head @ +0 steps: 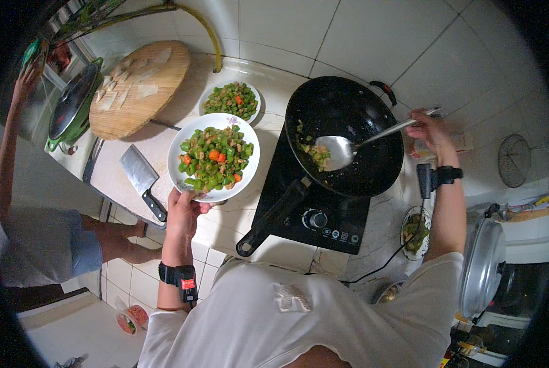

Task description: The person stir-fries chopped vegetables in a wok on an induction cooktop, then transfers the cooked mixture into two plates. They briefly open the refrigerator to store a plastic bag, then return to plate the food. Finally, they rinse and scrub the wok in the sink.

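My left hand point(184, 209) grips the near rim of a white plate point(174, 172) heaped with chopped green peppers point(212, 177), bits of meat and orange-red pieces. Around the handle of a metal wok spatula point(384, 132) my right hand point(426, 129) is closed, slightly blurred. The spatula's blade lies inside a black wok point(366, 170), beside a small remainder of chopped green food point(318, 155). That wok rests on a black induction cooker point(292, 221), its long handle pointing towards me. Behind the held plate, a second plate point(257, 110) of similar food stands on the counter.
A cleaver point(141, 172) lies on a pale board point(111, 161) at left. Beyond are a round wooden board point(164, 87) with dough pieces and a green lidded pot point(74, 103). Another person point(40, 230) stands at far left. At right are a patterned plate point(425, 218) and a large metal lid point(486, 267).
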Motion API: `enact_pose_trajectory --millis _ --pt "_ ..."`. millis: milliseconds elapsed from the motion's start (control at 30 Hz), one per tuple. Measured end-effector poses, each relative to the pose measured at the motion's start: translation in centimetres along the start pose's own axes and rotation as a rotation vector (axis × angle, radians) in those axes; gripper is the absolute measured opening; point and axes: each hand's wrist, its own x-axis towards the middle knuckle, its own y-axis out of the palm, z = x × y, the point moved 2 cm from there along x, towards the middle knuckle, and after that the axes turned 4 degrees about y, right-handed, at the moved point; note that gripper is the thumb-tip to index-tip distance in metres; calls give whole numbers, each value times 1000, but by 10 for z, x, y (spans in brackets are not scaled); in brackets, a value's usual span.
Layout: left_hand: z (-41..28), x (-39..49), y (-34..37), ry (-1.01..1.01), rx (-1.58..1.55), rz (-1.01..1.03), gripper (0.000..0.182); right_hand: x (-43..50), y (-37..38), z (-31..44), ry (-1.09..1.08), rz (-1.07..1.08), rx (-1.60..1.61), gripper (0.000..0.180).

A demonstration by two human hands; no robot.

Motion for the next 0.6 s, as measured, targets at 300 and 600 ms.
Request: enact_pose_trajectory --millis 300,600 --pt "0 11 -2 -39 -25 143 27 -17 17 -72 64 -45 479 24" --pt "-16 2 43 -45 49 162 35 -32 20 -50 -73 -223 504 21"
